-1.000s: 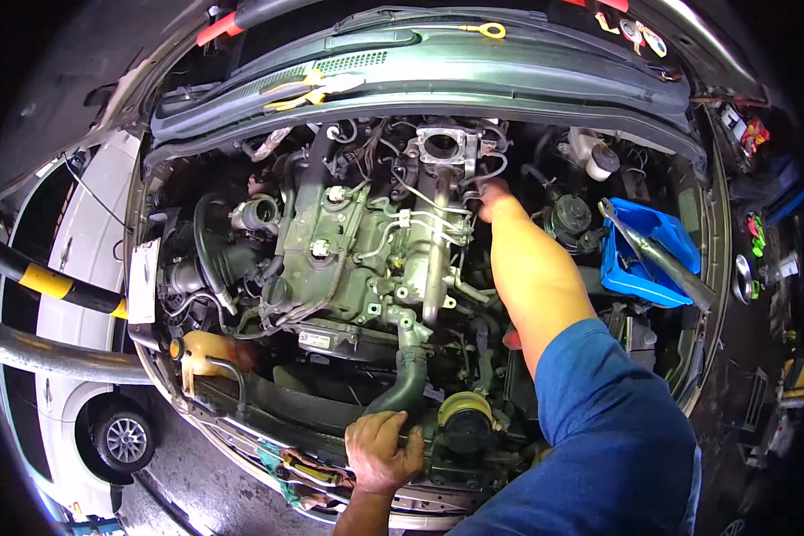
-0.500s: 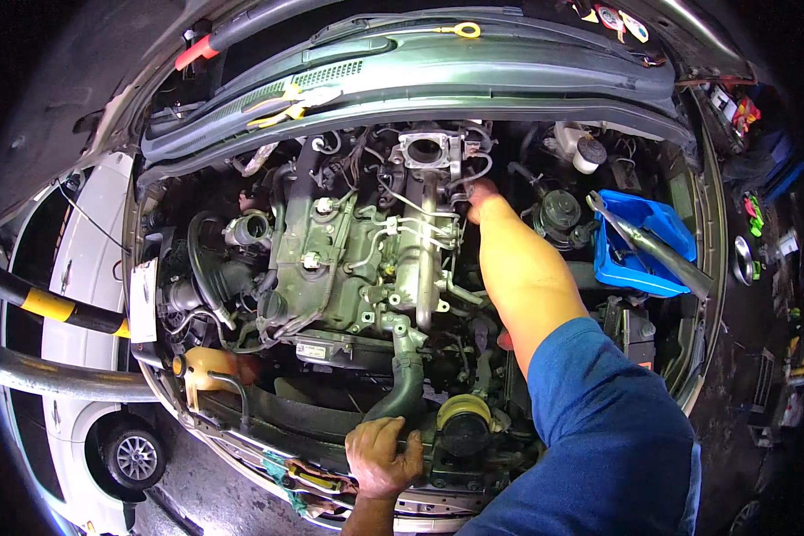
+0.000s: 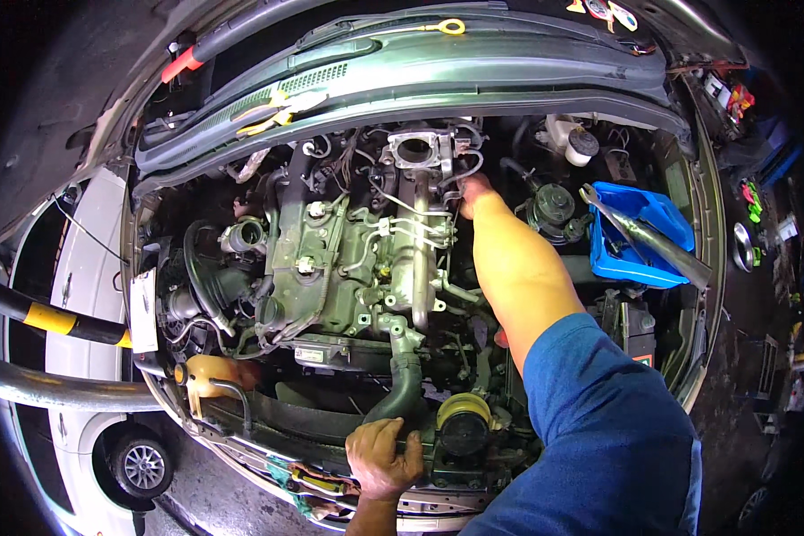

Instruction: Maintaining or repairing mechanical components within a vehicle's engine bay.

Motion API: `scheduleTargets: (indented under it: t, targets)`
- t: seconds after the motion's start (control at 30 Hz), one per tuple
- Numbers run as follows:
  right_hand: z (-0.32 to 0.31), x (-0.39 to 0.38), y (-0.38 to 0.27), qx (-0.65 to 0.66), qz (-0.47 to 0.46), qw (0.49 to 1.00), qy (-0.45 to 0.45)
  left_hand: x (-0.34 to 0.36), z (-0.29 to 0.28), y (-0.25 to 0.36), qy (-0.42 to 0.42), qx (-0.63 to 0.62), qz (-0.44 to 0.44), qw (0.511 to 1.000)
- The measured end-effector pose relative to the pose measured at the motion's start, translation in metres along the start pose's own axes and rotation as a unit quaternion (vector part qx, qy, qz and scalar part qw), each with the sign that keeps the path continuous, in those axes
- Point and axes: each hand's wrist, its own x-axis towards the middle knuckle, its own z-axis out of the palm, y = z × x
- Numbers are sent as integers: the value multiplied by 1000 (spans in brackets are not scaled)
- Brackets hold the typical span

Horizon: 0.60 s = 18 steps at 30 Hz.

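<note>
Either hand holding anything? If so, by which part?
Right hand: can't tell, fingers hidden beside the engine. Left hand: rests on the front crossmember, no held object visible.

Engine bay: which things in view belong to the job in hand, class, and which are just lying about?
In the job:
engine
right hand, reaching in beside it
left hand, by the dark hose

Seemingly lying about:
blue tray
long metal tool across it
yellow-handled pliers

Left grip (image 3: 385,457) by hose (image 3: 406,384), right grip (image 3: 477,195) beside engine (image 3: 338,288)
</note>
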Motion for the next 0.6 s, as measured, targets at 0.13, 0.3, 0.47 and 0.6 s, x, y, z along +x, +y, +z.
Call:
scheduleTargets:
  t: [0.13,0.3,0.47,0.6]
  targets:
    - [3,-8,-4,-127,11,991,42,0,1,0,-5,-1,4,1000]
    - [8,-9,-5,-110,-25,994,9,-1,1,0,-1,2,2,1000]
    - [16,-17,-9,-13,60,995,77,-1,1,-1,-2,6,13,1000]
    - [21,-24,-13,-38,11,997,64,-1,2,-1,-5,0,3,1000]
